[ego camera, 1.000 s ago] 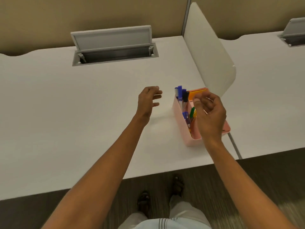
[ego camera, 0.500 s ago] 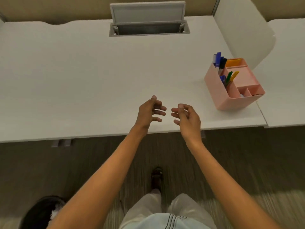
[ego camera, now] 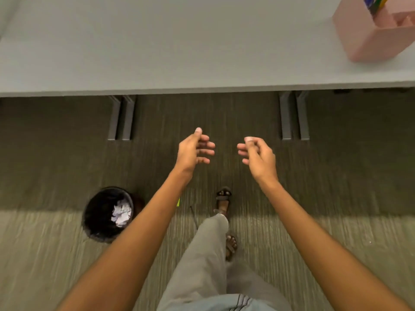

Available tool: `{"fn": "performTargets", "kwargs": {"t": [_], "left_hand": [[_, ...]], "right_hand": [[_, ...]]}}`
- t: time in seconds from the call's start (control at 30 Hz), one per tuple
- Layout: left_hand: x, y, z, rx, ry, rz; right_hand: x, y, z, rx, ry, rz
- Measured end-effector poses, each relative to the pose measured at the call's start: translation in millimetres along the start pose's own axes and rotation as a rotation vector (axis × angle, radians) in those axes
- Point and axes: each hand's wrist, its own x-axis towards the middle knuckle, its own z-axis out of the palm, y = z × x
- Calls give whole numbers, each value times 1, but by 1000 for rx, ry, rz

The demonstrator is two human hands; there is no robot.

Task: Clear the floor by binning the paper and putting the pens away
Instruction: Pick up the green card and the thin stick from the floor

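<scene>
Both hands, left (ego camera: 195, 149) and right (ego camera: 258, 154), reach forward, empty, with loosely curled fingers.

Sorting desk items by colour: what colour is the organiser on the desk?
Pink organiser, seen in the head view.

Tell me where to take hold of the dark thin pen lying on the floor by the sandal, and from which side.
Grip the dark pen around its mid-shaft, coming straight down from above. It lies flat on the carpet, a thin stick between the left forearm and the trouser leg, so pinch across its width with the left hand, which looks nearer.
</scene>
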Motion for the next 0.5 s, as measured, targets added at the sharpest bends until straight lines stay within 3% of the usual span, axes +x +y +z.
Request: {"fn": "performTargets", "kwargs": {"t": [0.27,0.5], "left_hand": [[-38,-75,-94,143,182,-190],[5,-187,-170,324,267,-312]], "right_hand": [[-62,84,44,-72,-121,179],[-63,194,114,-230,-114,293]]}}
